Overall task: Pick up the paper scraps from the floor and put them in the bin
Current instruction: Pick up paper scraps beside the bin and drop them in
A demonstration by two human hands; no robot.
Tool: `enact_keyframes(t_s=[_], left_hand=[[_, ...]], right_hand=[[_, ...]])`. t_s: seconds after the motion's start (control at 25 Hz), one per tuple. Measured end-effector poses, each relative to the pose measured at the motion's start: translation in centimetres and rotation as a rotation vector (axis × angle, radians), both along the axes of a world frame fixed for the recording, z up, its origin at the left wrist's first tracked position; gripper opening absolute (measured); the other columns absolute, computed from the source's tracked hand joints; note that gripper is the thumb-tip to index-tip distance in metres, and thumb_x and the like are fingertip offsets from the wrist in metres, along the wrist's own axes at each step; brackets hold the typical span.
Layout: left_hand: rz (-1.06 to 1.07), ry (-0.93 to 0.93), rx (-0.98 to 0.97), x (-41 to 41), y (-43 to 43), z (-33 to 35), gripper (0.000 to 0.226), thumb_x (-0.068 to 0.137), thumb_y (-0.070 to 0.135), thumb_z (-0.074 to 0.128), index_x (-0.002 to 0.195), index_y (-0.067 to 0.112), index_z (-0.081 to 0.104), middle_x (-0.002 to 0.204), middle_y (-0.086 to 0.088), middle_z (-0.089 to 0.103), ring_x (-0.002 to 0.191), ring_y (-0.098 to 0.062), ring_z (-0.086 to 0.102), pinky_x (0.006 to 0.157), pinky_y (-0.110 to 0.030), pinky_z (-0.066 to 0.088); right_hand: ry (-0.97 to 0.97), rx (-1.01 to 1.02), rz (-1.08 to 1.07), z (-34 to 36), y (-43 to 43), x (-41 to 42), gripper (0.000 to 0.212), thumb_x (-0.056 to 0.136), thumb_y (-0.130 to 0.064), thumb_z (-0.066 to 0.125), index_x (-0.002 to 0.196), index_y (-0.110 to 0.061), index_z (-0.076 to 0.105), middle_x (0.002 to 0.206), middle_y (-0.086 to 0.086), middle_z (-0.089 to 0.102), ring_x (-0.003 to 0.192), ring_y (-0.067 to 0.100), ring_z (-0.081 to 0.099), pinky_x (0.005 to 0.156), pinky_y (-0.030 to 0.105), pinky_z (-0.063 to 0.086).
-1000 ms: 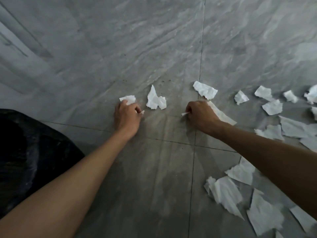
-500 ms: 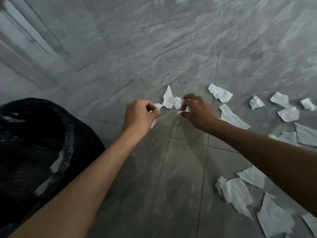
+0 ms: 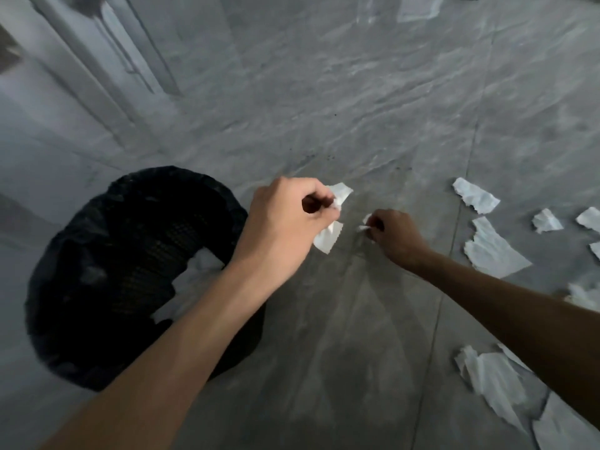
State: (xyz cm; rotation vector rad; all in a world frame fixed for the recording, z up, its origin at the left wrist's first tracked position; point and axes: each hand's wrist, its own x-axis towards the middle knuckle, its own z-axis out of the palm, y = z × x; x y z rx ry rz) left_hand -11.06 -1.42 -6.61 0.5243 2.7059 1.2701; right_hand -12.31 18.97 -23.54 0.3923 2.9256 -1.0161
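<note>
My left hand (image 3: pixel 285 219) is raised above the grey tiled floor and grips white paper scraps (image 3: pixel 328 240); pieces stick out above and below its curled fingers. My right hand (image 3: pixel 394 235) hovers just to the right and pinches a small white scrap (image 3: pixel 364 225) at its fingertips. The bin (image 3: pixel 81 254), lined with a black bag, stands at the left, right beside my left forearm; white paper shows inside it. Several more torn scraps (image 3: pixel 493 248) lie on the floor at the right.
A pale wall with a door frame (image 3: pixel 107 60) runs along the upper left, behind the bin. More torn paper (image 3: pixel 496 388) lies at the lower right, under my right forearm. Another white sheet (image 3: pixel 418 8) lies far off at the top.
Both hands have lifted off the floor with scraps in them and moved left toward the bin. The scrap that lay between them is gone from the floor. The bin has come fully into view.
</note>
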Motion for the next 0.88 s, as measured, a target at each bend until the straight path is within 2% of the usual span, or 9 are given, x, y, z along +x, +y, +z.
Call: enact_keyframes(t_s=[0.08, 0.2, 0.32, 0.4, 0.56, 0.64, 0.72, 0.8, 0.88], left_hand=[[0.014, 0.070, 0.075, 0.9, -1.4, 1.0, 0.005, 0.078, 0.016, 0.075, 0.077, 0.019, 0.071, 0.068, 0.012, 0.070, 0.065, 0.006, 0.062, 0.060, -0.005, 0.041], [0.109, 0.214, 0.102, 1.2, -5.9, 2.2, 0.006, 0.077, 0.016, 0.075, 0.082, 0.018, 0.072, 0.076, 0.009, 0.073, 0.071, 0.002, 0.066, 0.068, -0.010, 0.046], [0.193, 0.221, -0.136, 0.9, -11.5, 1.8, 0.008, 0.079, 0.012, 0.073, 0.087, 0.014, 0.073, 0.079, 0.006, 0.071, 0.076, -0.005, 0.067, 0.066, -0.003, 0.043], [0.228, 0.143, -0.321, 0.7, -14.4, 0.5, 0.010, 0.082, 0.012, 0.072, 0.091, 0.012, 0.074, 0.084, -0.002, 0.072, 0.080, -0.015, 0.068, 0.068, -0.015, 0.048], [0.252, -0.073, -0.524, 0.7, -18.7, -0.4, 0.010, 0.081, 0.022, 0.071, 0.091, 0.019, 0.070, 0.087, -0.001, 0.069, 0.080, -0.016, 0.066, 0.067, -0.028, 0.050], [0.235, -0.079, -0.549, 1.0, -20.2, -0.3, 0.015, 0.081, 0.021, 0.071, 0.095, 0.022, 0.068, 0.097, -0.002, 0.070, 0.090, -0.018, 0.066, 0.071, -0.028, 0.048], [0.241, -0.029, -0.524, 1.3, -20.8, 0.0, 0.020, 0.082, 0.018, 0.069, 0.101, 0.022, 0.068, 0.102, -0.002, 0.071, 0.094, -0.018, 0.065, 0.073, -0.026, 0.046], [0.249, 0.007, -0.482, 1.4, -20.8, 0.3, 0.024, 0.083, 0.009, 0.065, 0.105, 0.020, 0.068, 0.106, -0.003, 0.071, 0.097, -0.017, 0.065, 0.077, -0.024, 0.046], [0.238, 0.014, -0.444, 1.6, -20.4, 0.5, 0.031, 0.084, 0.002, 0.058, 0.108, 0.019, 0.067, 0.109, -0.005, 0.069, 0.097, -0.018, 0.064, 0.080, -0.027, 0.050]], right_hand=[[0.068, -0.131, -0.057, 3.0, -2.0, 1.6, 0.009, 0.083, -0.019, 0.067, 0.086, -0.010, 0.067, 0.082, 0.007, 0.067, 0.079, 0.024, 0.062, 0.065, 0.027, 0.038], [0.233, -0.268, -0.041, 9.2, -5.6, 3.0, 0.009, 0.082, -0.024, 0.067, 0.079, -0.018, 0.062, 0.077, 0.002, 0.068, 0.074, 0.016, 0.064, 0.065, 0.027, 0.047], [0.442, -0.370, 0.073, 15.8, -10.4, 3.6, 0.009, 0.081, -0.027, 0.067, 0.077, -0.023, 0.061, 0.072, -0.008, 0.066, 0.069, 0.004, 0.063, 0.062, 0.013, 0.046], [0.526, -0.385, 0.207, 18.5, -14.0, 3.5, 0.008, 0.082, -0.028, 0.066, 0.078, -0.022, 0.061, 0.074, -0.008, 0.066, 0.071, 0.004, 0.063, 0.064, 0.013, 0.046], [0.414, -0.215, 0.509, 19.6, -19.9, 2.1, 0.008, 0.081, -0.019, 0.068, 0.084, -0.013, 0.067, 0.082, 0.003, 0.068, 0.071, 0.008, 0.057, 0.067, 0.016, 0.043], [0.203, -0.029, 0.677, 19.0, -21.4, 1.4, 0.017, 0.080, -0.018, 0.070, 0.096, -0.012, 0.069, 0.093, 0.006, 0.068, 0.081, 0.013, 0.059, 0.076, 0.024, 0.048], [0.129, 0.087, 0.751, 18.5, -21.6, 1.4, 0.028, 0.079, -0.019, 0.071, 0.107, -0.018, 0.067, 0.106, 0.004, 0.065, 0.095, 0.018, 0.061, 0.085, 0.031, 0.050], [0.267, 0.064, 0.642, 18.3, -20.7, 1.6, 0.032, 0.078, -0.018, 0.070, 0.109, -0.019, 0.065, 0.109, 0.006, 0.061, 0.097, 0.023, 0.061, 0.085, 0.034, 0.050], [0.314, 0.096, 0.388, 17.6, -19.3, 2.0, 0.042, 0.076, -0.025, 0.069, 0.115, -0.016, 0.057, 0.112, 0.010, 0.056, 0.097, 0.029, 0.059, 0.081, 0.033, 0.048]])
